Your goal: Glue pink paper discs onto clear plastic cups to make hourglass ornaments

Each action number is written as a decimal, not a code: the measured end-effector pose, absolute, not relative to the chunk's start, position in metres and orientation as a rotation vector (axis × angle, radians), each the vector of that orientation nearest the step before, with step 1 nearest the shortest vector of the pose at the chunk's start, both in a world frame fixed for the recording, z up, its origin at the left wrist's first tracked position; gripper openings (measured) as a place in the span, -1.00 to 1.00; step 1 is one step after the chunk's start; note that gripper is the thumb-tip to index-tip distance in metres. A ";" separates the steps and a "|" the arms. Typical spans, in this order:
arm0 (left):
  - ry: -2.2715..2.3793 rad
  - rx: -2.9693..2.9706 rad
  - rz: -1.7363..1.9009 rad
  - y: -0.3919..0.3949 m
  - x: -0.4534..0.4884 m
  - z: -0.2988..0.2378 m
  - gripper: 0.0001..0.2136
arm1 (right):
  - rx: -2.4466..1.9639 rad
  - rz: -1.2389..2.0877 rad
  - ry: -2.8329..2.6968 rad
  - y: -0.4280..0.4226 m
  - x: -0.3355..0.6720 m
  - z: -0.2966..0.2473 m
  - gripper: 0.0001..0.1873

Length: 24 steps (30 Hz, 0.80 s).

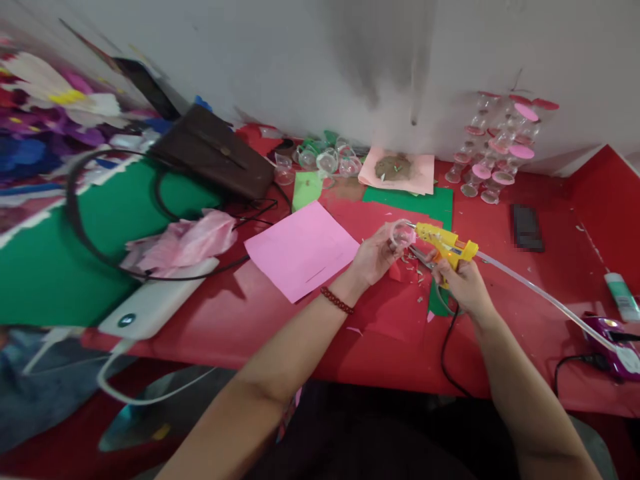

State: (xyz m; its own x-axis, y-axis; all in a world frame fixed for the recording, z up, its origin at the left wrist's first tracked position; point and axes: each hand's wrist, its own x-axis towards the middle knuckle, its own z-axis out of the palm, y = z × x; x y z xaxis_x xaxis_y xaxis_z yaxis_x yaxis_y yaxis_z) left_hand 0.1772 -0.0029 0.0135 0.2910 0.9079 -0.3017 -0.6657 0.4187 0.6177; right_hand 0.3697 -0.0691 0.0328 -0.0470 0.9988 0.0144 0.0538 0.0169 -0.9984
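Observation:
My left hand [375, 257] is closed around a small clear plastic cup [401, 235], its round mouth tilted toward me. In my right hand [465, 283] is a yellow hot glue gun [445, 243], its nozzle at the cup's rim; whether it touches I cannot tell. A long clear glue stick [535, 287] trails out of the gun's back to the right, and a black cord [447, 347] hangs below the grip. Beneath my hands lie red paper [395, 310] with small scraps and part of a pair of scissors [423, 258], its handles partly hidden by my right hand.
A pink sheet [303, 252] lies left of my hands. Several clear cups [327, 160] stand by the wall, near pink paper [423, 175] bearing a brown patch. Stacked cups with pink discs [500, 150], a dark phone [527, 227], a brown bag [215, 153] and a white power bank [155, 307] surround the workspace.

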 end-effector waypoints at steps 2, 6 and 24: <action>0.682 0.412 1.104 -0.002 0.179 0.012 -0.90 | -1.212 1.172 -1.279 -0.069 0.368 0.031 -0.40; 0.769 0.352 1.123 0.001 0.181 0.007 -0.94 | -1.207 1.158 -1.230 -0.069 0.368 0.028 -0.46; 0.720 0.516 1.096 0.000 0.179 -0.007 -0.78 | -1.283 1.123 -1.235 -0.069 0.364 0.013 -0.48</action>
State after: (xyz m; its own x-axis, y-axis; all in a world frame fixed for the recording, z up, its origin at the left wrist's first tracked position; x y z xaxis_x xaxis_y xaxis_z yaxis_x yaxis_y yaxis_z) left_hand 0.1787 -0.0004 -0.0067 0.2738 0.9245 -0.2653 -0.6105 0.3802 0.6948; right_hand 0.3644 -0.0689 0.0132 0.0506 0.9986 0.0138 0.0809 0.0097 -0.9967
